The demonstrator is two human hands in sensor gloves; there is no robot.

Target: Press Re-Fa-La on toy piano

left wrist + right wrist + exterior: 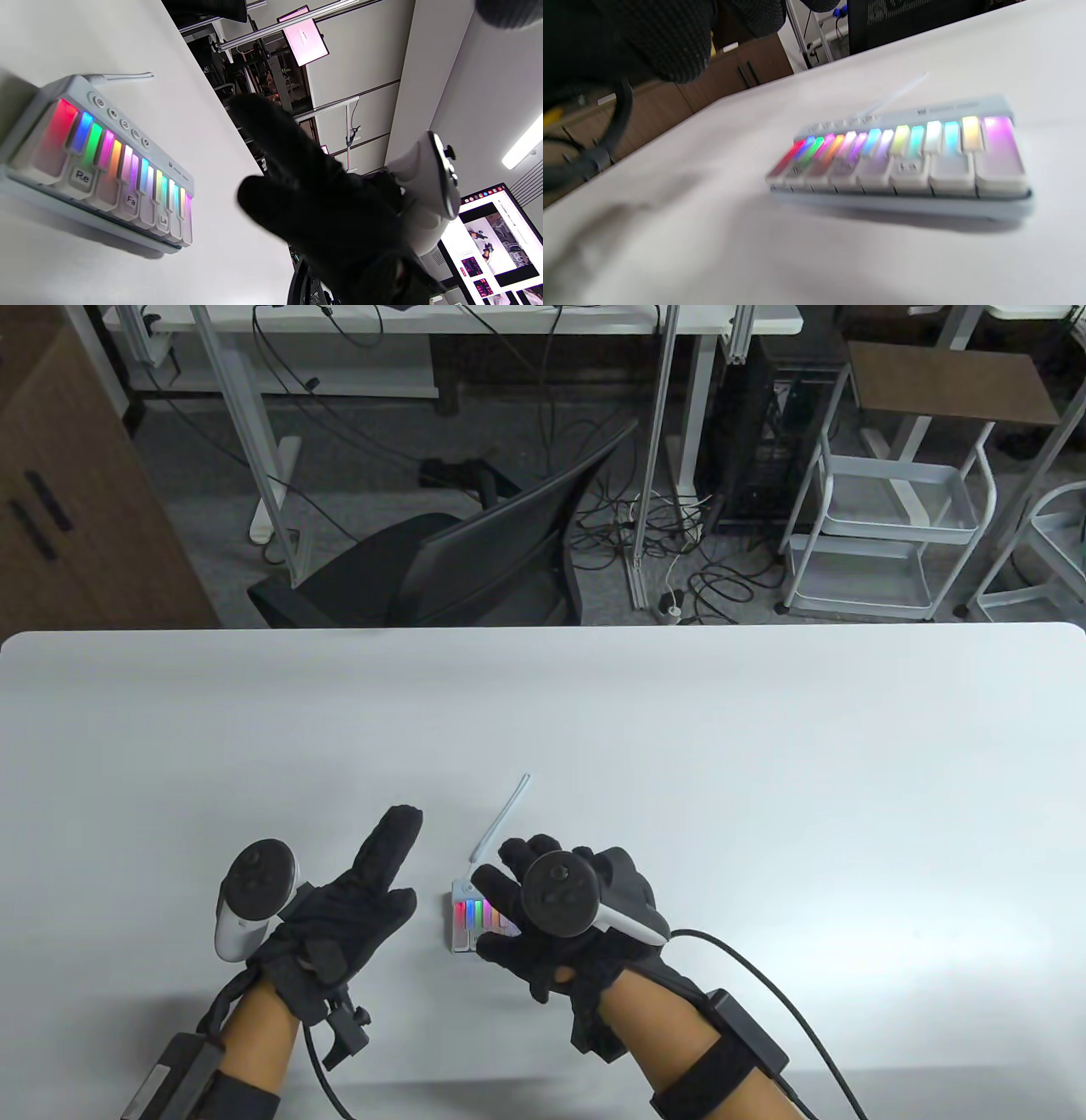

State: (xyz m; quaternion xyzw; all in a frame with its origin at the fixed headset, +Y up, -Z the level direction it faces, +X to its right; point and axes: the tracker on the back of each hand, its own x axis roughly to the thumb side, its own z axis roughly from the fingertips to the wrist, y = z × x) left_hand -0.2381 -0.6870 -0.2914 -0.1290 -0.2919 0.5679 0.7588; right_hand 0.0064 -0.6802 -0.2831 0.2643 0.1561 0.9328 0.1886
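The small white toy piano with rainbow-lit keys lies on the white table, close to the front edge. In the left wrist view the piano shows keys labelled Re, Fa and La, with no finger on them. My right hand hovers over the piano's right half with its fingers spread; in the right wrist view its fingers hang above and left of the piano. My left hand lies left of the piano, open and empty, fingers stretched out.
A thin white cord runs from the piano's back edge towards the far side. A black office chair stands beyond the table's far edge. Cables trail from both wrists at the front edge.
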